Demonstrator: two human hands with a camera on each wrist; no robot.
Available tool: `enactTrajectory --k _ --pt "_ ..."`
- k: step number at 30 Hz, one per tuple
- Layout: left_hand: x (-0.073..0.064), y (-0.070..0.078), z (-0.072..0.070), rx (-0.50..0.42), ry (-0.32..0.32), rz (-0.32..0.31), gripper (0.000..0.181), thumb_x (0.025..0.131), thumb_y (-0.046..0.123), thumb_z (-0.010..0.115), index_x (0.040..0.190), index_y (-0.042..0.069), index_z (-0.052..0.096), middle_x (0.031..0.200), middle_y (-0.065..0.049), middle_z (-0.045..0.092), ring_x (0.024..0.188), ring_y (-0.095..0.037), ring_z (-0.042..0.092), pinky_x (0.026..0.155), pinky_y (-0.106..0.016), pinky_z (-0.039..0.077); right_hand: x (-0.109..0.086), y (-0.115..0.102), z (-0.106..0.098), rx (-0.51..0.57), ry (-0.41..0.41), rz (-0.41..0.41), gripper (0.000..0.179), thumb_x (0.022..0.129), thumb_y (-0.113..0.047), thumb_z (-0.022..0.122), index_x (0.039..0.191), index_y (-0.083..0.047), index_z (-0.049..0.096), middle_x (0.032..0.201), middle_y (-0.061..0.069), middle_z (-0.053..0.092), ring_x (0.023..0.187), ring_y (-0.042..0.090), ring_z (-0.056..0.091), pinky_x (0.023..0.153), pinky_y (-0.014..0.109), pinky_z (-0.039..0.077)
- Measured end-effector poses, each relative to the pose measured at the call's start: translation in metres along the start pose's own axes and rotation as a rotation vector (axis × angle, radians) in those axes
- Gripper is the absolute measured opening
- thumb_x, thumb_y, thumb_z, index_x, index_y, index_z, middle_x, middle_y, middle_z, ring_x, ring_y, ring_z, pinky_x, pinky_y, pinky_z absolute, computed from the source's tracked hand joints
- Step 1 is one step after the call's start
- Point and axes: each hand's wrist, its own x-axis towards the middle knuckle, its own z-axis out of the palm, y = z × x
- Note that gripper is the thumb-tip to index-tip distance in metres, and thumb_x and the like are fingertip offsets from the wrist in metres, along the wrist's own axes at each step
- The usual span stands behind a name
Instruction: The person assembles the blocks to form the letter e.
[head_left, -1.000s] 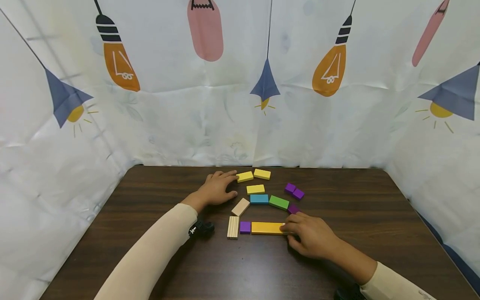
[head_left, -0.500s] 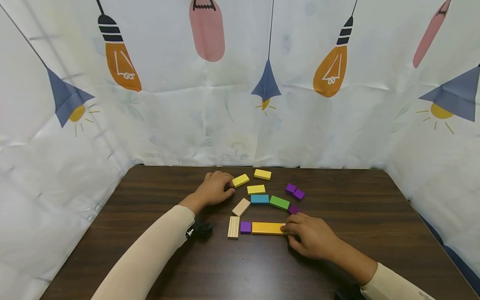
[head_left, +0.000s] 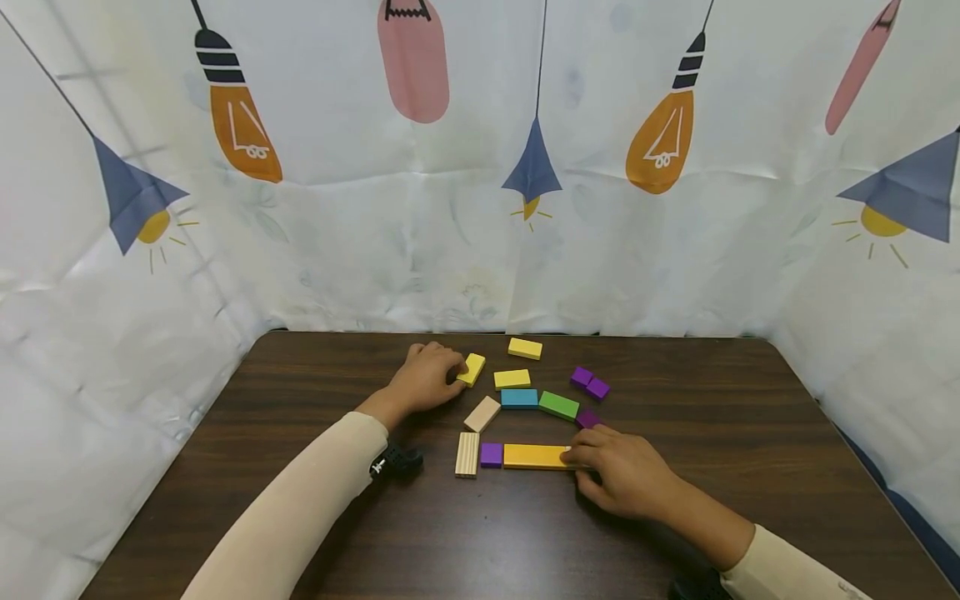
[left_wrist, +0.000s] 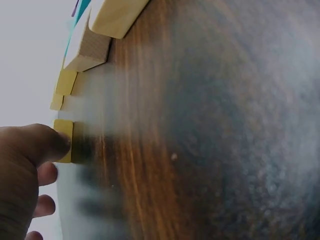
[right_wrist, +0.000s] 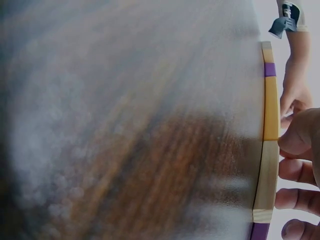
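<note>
My left hand [head_left: 423,375] is at the far left of the block group, pinching a yellow block [head_left: 472,369]. In the left wrist view its thumb lies against the near face of that block. My right hand [head_left: 622,471] rests at the right end of a long orange block [head_left: 534,457], fingertips on the row. The right wrist view shows a plain wooden block [right_wrist: 266,180] continuing the row there, then a purple one [right_wrist: 259,231]; the hand covers both in the head view. To the left of the orange block sit a small purple block [head_left: 491,455] and a ridged wooden block [head_left: 467,455].
An arch of blocks runs behind the row: pale wood [head_left: 482,414], blue [head_left: 519,399], green [head_left: 558,405] and purple [head_left: 587,418]. Two more yellow blocks [head_left: 512,380] lie behind it, and loose purple blocks [head_left: 589,382] at right. A printed curtain [head_left: 337,250] surrounds the dark table [head_left: 315,383].
The left hand has drawn the yellow block to the left, away from the other far yellow block, and turned it to stand more lengthwise. The right hand has stayed in place.
</note>
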Motion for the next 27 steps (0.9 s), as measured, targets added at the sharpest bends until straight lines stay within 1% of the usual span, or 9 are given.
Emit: enactTrajectory --k 2,3,5,7,10,13,18,22,27 --pt "0.0002 -0.0004 -0.0005 -0.001 0.005 0.008 0.019 0.093 0.025 0.077 0.109 0.019 0.071 0.116 0.000 0.065 0.115 -0.028 0.054 0.104 -0.058 0.032 -0.0001 0.0001 -0.0003 -0.002 0.002 -0.003 0.020 0.086 -0.017 0.076 0.106 -0.017 0.079 0.104 -0.005 0.066 0.090 0.011 0.060 0.065 0.029 0.054" --pt "0.0003 -0.0004 -0.0007 0.001 0.006 0.015 0.020 0.092 0.024 0.077 0.110 0.019 0.071 0.121 -0.002 0.064 0.119 -0.030 0.053 0.104 -0.059 0.032 -0.0002 0.0002 -0.0004 -0.002 0.003 -0.004 0.020 0.086 -0.017 0.076 0.106 -0.017 0.079 0.104 -0.005 0.066 0.090 0.011 0.060 0.065 0.029 0.054" --pt "0.0012 -0.0006 -0.0003 0.003 -0.011 0.020 0.029 0.094 0.025 0.076 0.121 0.018 0.069 0.138 -0.007 0.057 0.131 -0.034 0.047 0.106 -0.061 0.031 -0.0004 0.0002 -0.0007 -0.002 0.004 -0.005 0.020 0.086 -0.017 0.076 0.106 -0.017 0.079 0.104 -0.005 0.066 0.089 0.011 0.060 0.064 0.029 0.054" --pt "0.0021 -0.0005 0.0003 0.002 -0.037 0.024 0.039 0.095 0.025 0.073 0.132 0.017 0.065 0.153 -0.009 0.047 0.142 -0.036 0.038 0.108 -0.063 0.029 -0.0006 0.0001 -0.0009 -0.001 0.002 -0.005 0.020 0.086 -0.017 0.076 0.106 -0.018 0.079 0.104 -0.005 0.066 0.089 0.011 0.059 0.063 0.028 0.054" --pt "0.0025 0.0001 0.0011 -0.006 -0.080 0.019 0.049 0.097 0.024 0.068 0.145 0.015 0.057 0.161 -0.008 0.038 0.147 -0.037 0.031 0.110 -0.064 0.027 -0.0007 -0.0001 -0.0010 -0.001 0.001 -0.004 0.021 0.086 -0.017 0.076 0.107 -0.018 0.079 0.104 -0.005 0.066 0.089 0.011 0.059 0.063 0.028 0.054" --pt "0.0026 0.0007 0.0011 -0.014 -0.104 0.011 0.049 0.098 0.023 0.066 0.145 0.015 0.057 0.161 -0.006 0.039 0.149 -0.037 0.028 0.111 -0.064 0.025 -0.0006 -0.0002 -0.0006 -0.001 0.001 -0.004 0.021 0.086 -0.017 0.076 0.107 -0.018 0.079 0.104 -0.005 0.066 0.090 0.011 0.059 0.063 0.028 0.053" --pt "0.0024 0.0009 -0.0015 -0.028 -0.116 0.003 0.050 0.095 0.024 0.068 0.143 0.015 0.059 0.154 -0.004 0.049 0.147 -0.035 0.030 0.113 -0.062 0.022 -0.0006 -0.0003 0.0001 -0.001 0.000 0.000 0.021 0.086 -0.017 0.076 0.107 -0.018 0.079 0.104 -0.006 0.066 0.089 0.010 0.059 0.063 0.028 0.053" --pt "0.0000 0.0001 -0.0044 -0.020 -0.101 0.011 0.047 0.091 0.026 0.072 0.135 0.014 0.063 0.142 -0.004 0.058 0.141 -0.034 0.037 0.110 -0.061 0.025 -0.0007 -0.0006 0.0001 -0.003 -0.003 0.002 0.021 0.086 -0.017 0.076 0.107 -0.018 0.079 0.104 -0.006 0.066 0.090 0.010 0.059 0.063 0.028 0.054" --pt "-0.0071 -0.0028 -0.0051 0.006 -0.048 0.020 0.043 0.090 0.039 0.077 0.124 0.015 0.068 0.129 -0.003 0.065 0.133 -0.032 0.046 0.107 -0.059 0.030 -0.0004 -0.0008 0.0000 -0.003 -0.007 0.002 0.021 0.087 -0.018 0.076 0.107 -0.018 0.078 0.105 -0.005 0.066 0.091 0.011 0.060 0.064 0.029 0.054"
